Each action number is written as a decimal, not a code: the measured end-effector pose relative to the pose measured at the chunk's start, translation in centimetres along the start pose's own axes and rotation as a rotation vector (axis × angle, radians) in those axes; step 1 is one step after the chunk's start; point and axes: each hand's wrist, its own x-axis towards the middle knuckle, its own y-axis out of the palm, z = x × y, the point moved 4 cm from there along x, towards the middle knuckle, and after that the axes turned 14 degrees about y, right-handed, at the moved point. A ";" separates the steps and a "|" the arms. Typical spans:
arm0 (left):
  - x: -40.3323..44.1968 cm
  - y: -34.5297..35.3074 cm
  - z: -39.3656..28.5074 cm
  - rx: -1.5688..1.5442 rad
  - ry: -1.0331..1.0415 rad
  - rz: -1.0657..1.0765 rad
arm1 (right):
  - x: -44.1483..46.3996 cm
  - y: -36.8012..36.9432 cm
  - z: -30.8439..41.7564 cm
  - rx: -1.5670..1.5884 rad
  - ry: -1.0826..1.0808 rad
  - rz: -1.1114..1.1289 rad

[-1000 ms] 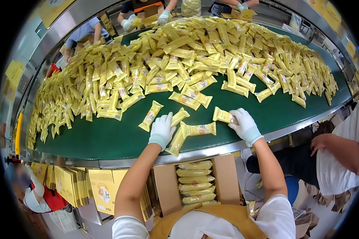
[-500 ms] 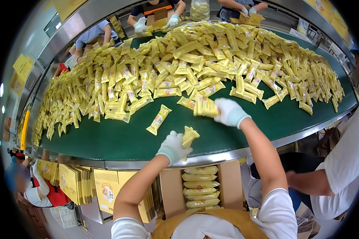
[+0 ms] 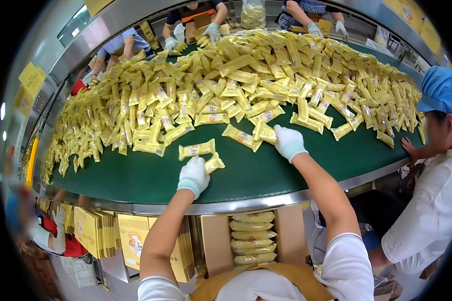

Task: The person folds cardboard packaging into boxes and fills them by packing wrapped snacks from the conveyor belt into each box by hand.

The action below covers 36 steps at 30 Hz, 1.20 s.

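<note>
My left hand (image 3: 193,175), in a white glove, is closed on a yellow wrapped snack packet (image 3: 215,164) low over the green belt (image 3: 135,183). Its fingertips reach a second snack packet (image 3: 197,150), which lies crosswise just beyond them. My right hand (image 3: 289,143), gloved too, pinches a yellow snack packet (image 3: 266,133) at its right end. Left of that one, another packet (image 3: 241,137) lies aslant on the belt. Whether more packets are under my right fingers is hidden.
A heap of yellow packets (image 3: 246,75) covers the belt's far side. Before me stands an open carton (image 3: 218,241) with several packets in a row. Flattened boxes (image 3: 135,241) stand to its left. A person in a blue cap (image 3: 439,90) is at the right; others work across the belt.
My left hand has moved forward and left to the lone packet, which now lies more crosswise. My right hand has shifted slightly right. The co-worker at the right has leaned into view.
</note>
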 end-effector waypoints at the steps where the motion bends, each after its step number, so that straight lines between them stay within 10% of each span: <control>1: -0.2 -0.1 0.0 -0.068 0.010 0.030 | -1.3 -0.3 -1.3 -0.027 -0.032 -0.050; 6: -1.1 2.7 -1.2 -0.017 0.112 -0.064 | -7.5 -1.2 -4.1 -0.076 -0.263 -0.329; 17: -4.9 1.5 -4.4 0.148 0.239 -0.099 | -8.3 -3.2 -2.5 -0.220 -0.336 0.040; 25: -5.6 2.4 -3.6 0.031 0.273 -0.099 | -8.5 -2.4 -3.0 -0.030 -0.119 0.221; 29: -5.8 2.1 -2.4 -0.134 0.219 -0.134 | -11.0 -7.1 -2.3 0.569 -0.009 0.065; 36: -8.0 -0.9 1.0 -0.693 0.147 -0.490 | -21.9 -20.0 6.3 0.242 -0.691 0.203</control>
